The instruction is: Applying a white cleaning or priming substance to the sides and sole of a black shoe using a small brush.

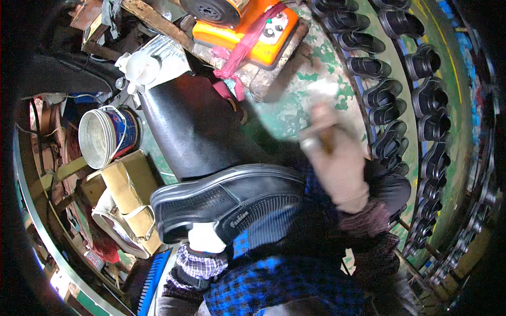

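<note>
Head view, looking down at a person's lap. The left hand [203,237], in a pale glove, is mostly hidden under a black shoe [226,200]; it appears to be pushed inside the shoe and holding it up, sole edge toward the camera, toe pointing left. The sleeve below it is checked purple and white. The right hand [337,163], also gloved and blurred by motion, is raised just right of the shoe's heel and closed around what looks like a brush with a metal collar and wooden handle [319,138]; the bristle end is smeared and cannot be made out clearly. The wrist is bent, the forearm coming up from the lower right in a dark knitted cuff.

Judging from this, glue or finish is being brushed on. To do it well, the shoe should stay steady on the left hand and the strokes stay thin and even along the sole edge.

Above and left of the shoe, a white and blue bucket [105,137]. Above the shoe, an orange machine [247,29] on a worn bench. Far right of the shoe, curved rows of black shoes [421,105] on a green conveyor.
</note>
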`<state>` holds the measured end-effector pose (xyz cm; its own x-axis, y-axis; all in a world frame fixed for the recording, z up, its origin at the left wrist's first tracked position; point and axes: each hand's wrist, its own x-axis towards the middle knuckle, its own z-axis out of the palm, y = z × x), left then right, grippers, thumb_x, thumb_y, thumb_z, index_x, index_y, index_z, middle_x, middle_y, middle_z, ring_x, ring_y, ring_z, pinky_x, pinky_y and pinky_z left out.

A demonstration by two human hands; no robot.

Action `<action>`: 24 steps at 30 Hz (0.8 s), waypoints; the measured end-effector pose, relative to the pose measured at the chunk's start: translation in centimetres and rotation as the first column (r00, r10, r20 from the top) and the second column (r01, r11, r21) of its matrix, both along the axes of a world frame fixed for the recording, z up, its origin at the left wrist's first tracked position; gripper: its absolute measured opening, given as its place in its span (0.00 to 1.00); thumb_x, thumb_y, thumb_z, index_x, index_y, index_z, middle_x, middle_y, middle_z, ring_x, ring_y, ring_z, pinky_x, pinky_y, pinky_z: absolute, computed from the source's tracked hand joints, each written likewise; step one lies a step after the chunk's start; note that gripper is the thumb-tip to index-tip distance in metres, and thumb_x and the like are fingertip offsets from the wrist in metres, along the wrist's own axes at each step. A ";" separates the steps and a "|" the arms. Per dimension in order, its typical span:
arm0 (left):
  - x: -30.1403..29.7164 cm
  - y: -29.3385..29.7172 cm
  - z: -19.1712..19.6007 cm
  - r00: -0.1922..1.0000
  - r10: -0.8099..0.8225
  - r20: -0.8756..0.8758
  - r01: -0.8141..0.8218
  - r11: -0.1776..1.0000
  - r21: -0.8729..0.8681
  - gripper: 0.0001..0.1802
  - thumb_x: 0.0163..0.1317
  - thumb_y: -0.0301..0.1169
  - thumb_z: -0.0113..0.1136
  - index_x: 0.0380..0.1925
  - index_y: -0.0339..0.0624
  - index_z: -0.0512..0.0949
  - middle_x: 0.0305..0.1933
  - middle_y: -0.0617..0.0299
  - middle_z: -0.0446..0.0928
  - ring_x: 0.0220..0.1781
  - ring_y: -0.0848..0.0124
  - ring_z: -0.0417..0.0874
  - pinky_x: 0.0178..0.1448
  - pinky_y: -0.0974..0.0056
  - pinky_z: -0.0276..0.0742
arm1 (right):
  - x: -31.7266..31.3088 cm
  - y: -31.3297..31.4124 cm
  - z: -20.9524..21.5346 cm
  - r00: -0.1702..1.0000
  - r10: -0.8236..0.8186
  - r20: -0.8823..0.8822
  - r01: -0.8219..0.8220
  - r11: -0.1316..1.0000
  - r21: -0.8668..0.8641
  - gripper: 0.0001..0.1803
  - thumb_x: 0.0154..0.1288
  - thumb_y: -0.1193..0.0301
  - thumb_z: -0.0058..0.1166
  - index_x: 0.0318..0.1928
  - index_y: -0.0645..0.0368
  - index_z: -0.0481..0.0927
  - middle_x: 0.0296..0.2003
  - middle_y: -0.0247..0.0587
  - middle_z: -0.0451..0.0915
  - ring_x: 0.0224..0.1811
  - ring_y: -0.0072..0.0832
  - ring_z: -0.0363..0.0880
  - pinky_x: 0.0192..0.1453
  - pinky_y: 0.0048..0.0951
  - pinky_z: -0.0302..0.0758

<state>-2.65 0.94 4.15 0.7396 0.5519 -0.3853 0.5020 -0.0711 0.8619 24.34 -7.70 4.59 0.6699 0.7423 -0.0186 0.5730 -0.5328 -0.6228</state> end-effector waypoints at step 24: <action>0.1 0.6 1.1 0.975 -0.174 -0.139 0.195 0.968 0.156 0.20 0.66 0.40 0.60 0.55 0.47 0.82 0.57 0.54 0.82 0.61 0.57 0.81 0.68 0.51 0.73 | -0.5 1.7 0.4 0.688 0.626 -0.367 -0.648 0.758 0.079 0.17 0.60 0.54 0.62 0.35 0.56 0.85 0.32 0.47 0.82 0.34 0.49 0.82 0.37 0.45 0.77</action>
